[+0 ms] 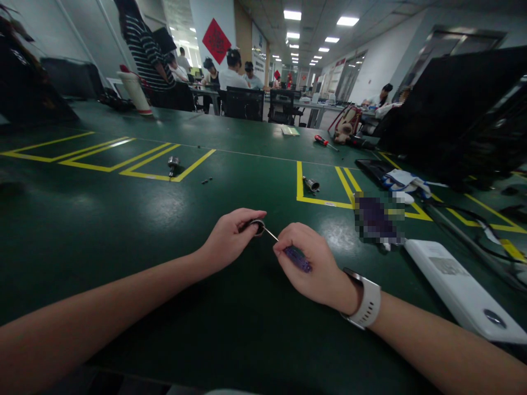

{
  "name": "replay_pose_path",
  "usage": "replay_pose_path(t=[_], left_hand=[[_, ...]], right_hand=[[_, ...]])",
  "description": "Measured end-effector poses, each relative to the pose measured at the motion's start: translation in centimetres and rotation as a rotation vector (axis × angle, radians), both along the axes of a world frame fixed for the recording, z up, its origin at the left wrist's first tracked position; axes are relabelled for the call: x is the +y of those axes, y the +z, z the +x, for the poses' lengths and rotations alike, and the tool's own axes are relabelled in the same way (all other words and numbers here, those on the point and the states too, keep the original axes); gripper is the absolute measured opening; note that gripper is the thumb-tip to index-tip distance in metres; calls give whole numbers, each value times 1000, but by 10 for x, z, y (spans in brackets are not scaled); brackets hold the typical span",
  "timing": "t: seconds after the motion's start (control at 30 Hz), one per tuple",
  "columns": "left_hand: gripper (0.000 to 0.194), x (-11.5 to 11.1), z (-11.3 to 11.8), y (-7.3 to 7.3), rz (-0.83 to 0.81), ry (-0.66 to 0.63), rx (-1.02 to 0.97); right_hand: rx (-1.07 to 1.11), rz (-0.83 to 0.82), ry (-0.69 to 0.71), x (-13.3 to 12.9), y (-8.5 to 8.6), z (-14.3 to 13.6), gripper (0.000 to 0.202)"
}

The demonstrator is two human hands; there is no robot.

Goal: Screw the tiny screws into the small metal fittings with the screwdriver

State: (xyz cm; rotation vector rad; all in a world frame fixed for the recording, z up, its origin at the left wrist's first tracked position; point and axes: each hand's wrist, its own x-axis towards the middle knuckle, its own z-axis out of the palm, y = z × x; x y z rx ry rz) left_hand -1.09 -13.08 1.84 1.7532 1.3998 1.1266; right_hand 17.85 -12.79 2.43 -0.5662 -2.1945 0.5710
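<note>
My left hand (233,236) is closed around a small round metal part (258,226), gripped between thumb and fingers above the green table. In my right hand (307,263) is a screwdriver (297,258) with a purple see-through handle. Its thin shaft points left, and the tip reaches the metal part; whether it sits in a screw is hidden. Farther off, a cone-shaped metal part (312,184) lies inside a yellow-taped box, with tiny dark pieces beside it. Another metal part (173,164) stands in a taped box to the left. Several tiny dark pieces (206,180) lie near it.
A red-handled screwdriver (325,142) lies toward the back right. Right of my hand are a white power bank (463,288), cables, gloves (405,182) and a blurred purple object (376,219). A white cup (135,92) stands back left. A dark monitor (457,104) rises at right. People sit behind.
</note>
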Motion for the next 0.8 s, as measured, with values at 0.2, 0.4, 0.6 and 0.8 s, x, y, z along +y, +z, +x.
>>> replay_pose_path(t=[0.2,0.4,0.6,0.8], left_hand=[[32,1,-1,-1,-47,-5,-85],[22,1,0,-4,-76,-14,-159],[28,1,-2,-1,-71,-18,-142],[34,0,-1,1,-67,-30,-123]], right_hand=[[-78,130,-6,-4,-1,2,10],[-109,162,-17,-3,-4,0,11],[-6,60,-6,-2,-3,1,11],[61,-123,-6,3,-3,1,11]])
